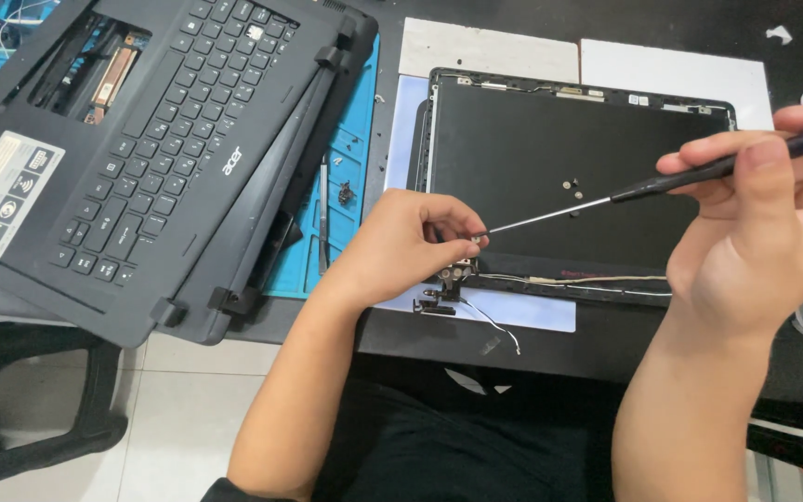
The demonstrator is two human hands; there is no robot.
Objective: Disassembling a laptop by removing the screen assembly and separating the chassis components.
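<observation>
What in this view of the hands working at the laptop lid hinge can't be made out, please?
Head view:
- Screw under the screwdriver tip: hidden by the left hand fingers.
- Screwdriver handle end: cut off by the right edge, beyond the right hand.
- Loose screws on the lid panel: too small to tell type.

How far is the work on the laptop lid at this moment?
Done: the laptop base lies apart, and the back cover lies open, two loose screws on it. In hand: the left hand pinches the hinge while the right hand points a screwdriver at its top. Left: the hinge and the cables remain on the cover.
</observation>
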